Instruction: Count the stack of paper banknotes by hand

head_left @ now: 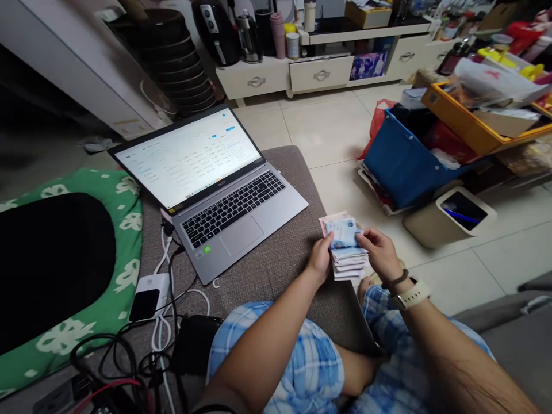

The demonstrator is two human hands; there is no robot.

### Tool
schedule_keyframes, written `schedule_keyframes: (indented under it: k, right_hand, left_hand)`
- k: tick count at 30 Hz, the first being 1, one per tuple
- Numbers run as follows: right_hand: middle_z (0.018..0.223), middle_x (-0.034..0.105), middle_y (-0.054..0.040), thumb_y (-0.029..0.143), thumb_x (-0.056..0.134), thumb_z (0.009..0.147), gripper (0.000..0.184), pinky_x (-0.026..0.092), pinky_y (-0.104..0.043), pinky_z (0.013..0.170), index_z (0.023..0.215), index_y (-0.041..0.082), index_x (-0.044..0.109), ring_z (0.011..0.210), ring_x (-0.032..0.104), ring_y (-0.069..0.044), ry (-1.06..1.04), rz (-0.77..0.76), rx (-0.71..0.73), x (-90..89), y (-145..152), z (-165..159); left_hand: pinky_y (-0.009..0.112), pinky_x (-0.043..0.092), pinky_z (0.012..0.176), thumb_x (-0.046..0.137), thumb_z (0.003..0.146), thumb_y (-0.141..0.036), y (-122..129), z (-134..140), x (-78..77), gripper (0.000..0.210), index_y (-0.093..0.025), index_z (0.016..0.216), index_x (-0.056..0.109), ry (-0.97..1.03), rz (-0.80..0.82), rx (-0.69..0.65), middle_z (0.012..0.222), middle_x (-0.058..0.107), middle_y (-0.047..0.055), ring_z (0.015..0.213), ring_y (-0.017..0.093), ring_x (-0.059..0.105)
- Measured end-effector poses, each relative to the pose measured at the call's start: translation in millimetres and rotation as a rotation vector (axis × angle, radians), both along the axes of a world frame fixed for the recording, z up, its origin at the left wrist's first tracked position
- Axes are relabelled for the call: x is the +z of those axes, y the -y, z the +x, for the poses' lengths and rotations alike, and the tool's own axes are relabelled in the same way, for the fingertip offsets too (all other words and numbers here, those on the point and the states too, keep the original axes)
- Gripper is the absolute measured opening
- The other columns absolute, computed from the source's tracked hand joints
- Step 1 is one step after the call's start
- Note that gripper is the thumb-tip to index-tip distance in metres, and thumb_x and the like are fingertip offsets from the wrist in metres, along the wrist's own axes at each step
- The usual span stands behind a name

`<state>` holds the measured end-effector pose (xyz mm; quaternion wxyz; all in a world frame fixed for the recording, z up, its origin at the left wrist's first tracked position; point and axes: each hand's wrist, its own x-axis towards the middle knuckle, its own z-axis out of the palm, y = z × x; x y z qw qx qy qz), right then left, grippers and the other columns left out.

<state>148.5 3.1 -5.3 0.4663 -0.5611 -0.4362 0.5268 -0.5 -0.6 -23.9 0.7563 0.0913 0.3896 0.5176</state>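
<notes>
So both hands were wrapped around a stack of banknotes (pixel 346 253), held right at the front edge of a grey ottoman (pixel 276 264). The left hand (pixel 321 259) gripped the stack from its left side, thumb up on the top note, and the right hand (pixel 379 252) closed over the right side with fingers curled onto the bills. The notes were fanned a bit, a blue one on top and pinkish ones peeking out behind. The right wrist had a watch (pixel 411 294) with a pale strap plus a dark band next to it.

Farther back on the same ottoman sat an open laptop (pixel 215 184), screen lit with some white page too blurry to read. To the left of that, a power bank (pixel 149 294) and a tangle of cables (pixel 129 356), then a green cushion (pixel 125 230) with a white pattern. On the tile floor off to the right there was a beige bin (pixel 448 218) and a blue bag (pixel 401 164).
</notes>
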Motion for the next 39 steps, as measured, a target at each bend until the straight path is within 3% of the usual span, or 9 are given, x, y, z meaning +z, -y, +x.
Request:
schedule_keyframes:
  k: [11, 23, 27, 29, 33, 39]
  right_hand:
    - [0.063, 0.053, 0.0030, 0.054, 0.071, 0.073, 0.034, 0.037, -0.027, 0.055, 0.069, 0.021, 0.062, 0.057, 0.044, -0.012, -0.044, 0.021, 0.021, 5.9, -3, -8]
    - [0.059, 0.053, 0.0036, 0.059, 0.073, 0.069, 0.040, 0.035, -0.027, 0.054, 0.069, 0.021, 0.062, 0.054, 0.042, -0.011, -0.088, 0.013, 0.038, 10.7, -6, -7]
    - [0.060, 0.059, 0.0011, 0.060, 0.066, 0.076, 0.040, 0.035, -0.027, 0.054, 0.071, 0.020, 0.063, 0.054, 0.043, -0.011, -0.096, -0.007, 0.053, 14.8, -6, -7]
    - [0.060, 0.059, 0.0011, 0.061, 0.070, 0.072, 0.041, 0.036, -0.027, 0.055, 0.070, 0.021, 0.062, 0.055, 0.045, -0.012, -0.083, -0.016, 0.053, 13.9, -6, -7]
    - [0.063, 0.057, 0.0028, 0.058, 0.080, 0.060, 0.045, 0.041, -0.028, 0.061, 0.073, 0.022, 0.057, 0.061, 0.051, -0.014, -0.043, -0.002, -0.022, 6.1, -9, -6]
    - [0.064, 0.055, 0.0036, 0.048, 0.079, 0.065, 0.036, 0.040, -0.028, 0.060, 0.078, 0.022, 0.059, 0.061, 0.049, -0.014, -0.010, -0.003, -0.127, 2.5, -10, -3]
  left_hand:
    - [0.041, 0.053, 0.098, 0.060, 0.090, -0.032, -8, -5, 9.0, 0.031, -0.009, 0.106, 0.072, 0.019, -0.087, -0.003, 0.098, 0.078, 0.013, 0.101, 0.028, 0.073]
    - [0.042, 0.051, 0.102, 0.062, 0.086, -0.030, -10, -5, 4.8, 0.034, -0.010, 0.113, 0.071, -0.041, -0.077, -0.006, 0.104, 0.077, 0.012, 0.104, 0.028, 0.072]
    - [0.043, 0.050, 0.103, 0.065, 0.085, -0.032, -9, -6, 4.2, 0.031, -0.011, 0.107, 0.072, -0.030, -0.071, -0.026, 0.105, 0.077, 0.013, 0.108, 0.030, 0.070]
    - [0.044, 0.050, 0.103, 0.067, 0.084, -0.030, -8, -6, 4.6, 0.027, -0.011, 0.102, 0.072, -0.040, -0.055, -0.016, 0.102, 0.077, 0.013, 0.109, 0.031, 0.070]
    - [0.043, 0.050, 0.102, 0.073, 0.077, -0.023, -7, -6, 6.2, 0.021, -0.011, 0.094, 0.072, -0.076, -0.042, 0.002, 0.094, 0.078, 0.012, 0.107, 0.030, 0.071]
    - [0.044, 0.052, 0.099, 0.074, 0.074, -0.018, -6, -5, 9.6, 0.017, -0.011, 0.089, 0.071, -0.139, -0.031, -0.005, 0.088, 0.077, 0.012, 0.102, 0.030, 0.072]
